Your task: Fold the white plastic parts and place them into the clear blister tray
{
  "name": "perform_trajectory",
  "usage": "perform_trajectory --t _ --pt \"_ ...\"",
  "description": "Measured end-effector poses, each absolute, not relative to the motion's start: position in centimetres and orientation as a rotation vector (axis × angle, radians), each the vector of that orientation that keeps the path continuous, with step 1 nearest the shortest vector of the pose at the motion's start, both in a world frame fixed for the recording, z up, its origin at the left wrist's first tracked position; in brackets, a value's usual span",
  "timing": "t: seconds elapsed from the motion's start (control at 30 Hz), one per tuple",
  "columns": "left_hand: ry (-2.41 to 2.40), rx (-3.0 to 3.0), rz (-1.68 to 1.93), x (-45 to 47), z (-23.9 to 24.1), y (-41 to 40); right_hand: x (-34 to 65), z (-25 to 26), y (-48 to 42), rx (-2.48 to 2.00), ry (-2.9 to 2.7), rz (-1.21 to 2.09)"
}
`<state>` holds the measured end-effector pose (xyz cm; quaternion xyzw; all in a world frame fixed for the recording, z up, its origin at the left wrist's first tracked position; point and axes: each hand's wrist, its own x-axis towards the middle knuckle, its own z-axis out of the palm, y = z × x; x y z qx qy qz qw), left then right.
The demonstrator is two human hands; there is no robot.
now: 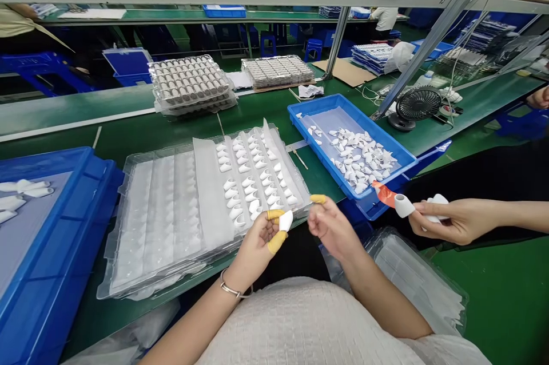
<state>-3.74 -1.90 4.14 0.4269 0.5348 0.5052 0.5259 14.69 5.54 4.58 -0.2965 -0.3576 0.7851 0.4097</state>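
My left hand (pixel 261 239) pinches a small white cap-like part (pixel 285 220) with a slanted opening between thumb and forefinger, both in yellow finger cots. My right hand (pixel 334 227) is at the tray's near right corner, its forefinger in a yellow cot stretched out and its other fingers loosely bent; I see nothing in it. In front of me, a clear plastic tray (pixel 128 182) carries rows of similar white parts (pixel 247 182) on its right side. A translucent white sheet (pixel 210 193) covers its left side.
A blue bin (pixel 315 104) of loose white parts stands behind right, a larger blue bin (pixel 81 227) at left. Another person's hand (pixel 463 222) reaches in from the right with white pieces and an orange strip. Stacked trays (pixel 191 82), a black fan (pixel 418 104) and a metal post stand farther back.
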Motion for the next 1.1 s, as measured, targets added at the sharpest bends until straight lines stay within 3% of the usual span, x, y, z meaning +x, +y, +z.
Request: perform_trajectory --t 0.33,0.67,0.87,1.1 --pt "1.093 0.804 1.177 -2.9 4.8 -1.6 21.5 7.4 5.8 -0.636 -0.976 1.331" --pt "0.817 0.45 1.154 -2.3 5.9 -2.2 20.1 6.0 5.4 -0.82 -1.123 1.387" --pt "0.882 0.617 0.996 0.2 6.6 -1.7 18.2 5.5 4.4 -0.69 -1.776 1.327" --pt "1.085 0.8 0.946 1.3 6.3 -1.2 18.0 4.3 3.8 -0.698 -1.891 1.337"
